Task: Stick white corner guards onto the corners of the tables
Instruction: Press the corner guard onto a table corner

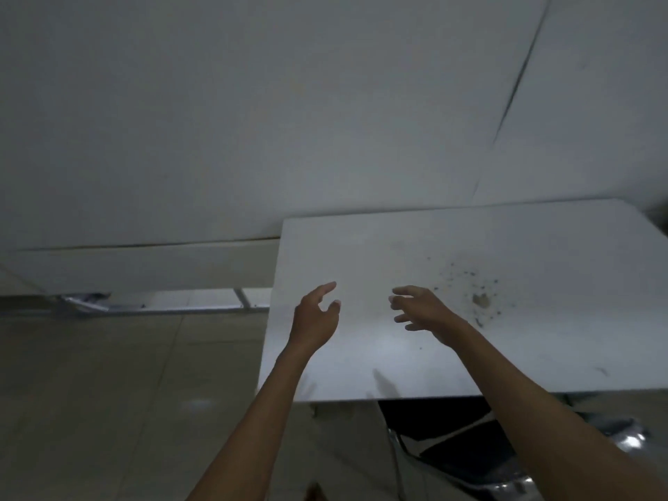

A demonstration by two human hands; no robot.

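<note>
Neither grip holds anything: your left hand [315, 320] and right hand [421, 312] hover with fingers loosely spread above the bench [379, 247], its stain [480, 300] at three o'clock of your right hand. No corner guard shows.

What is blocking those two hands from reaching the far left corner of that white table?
Nothing visible. Both the left hand and the right hand hover empty over the bare table. No corner guard shows.
</note>
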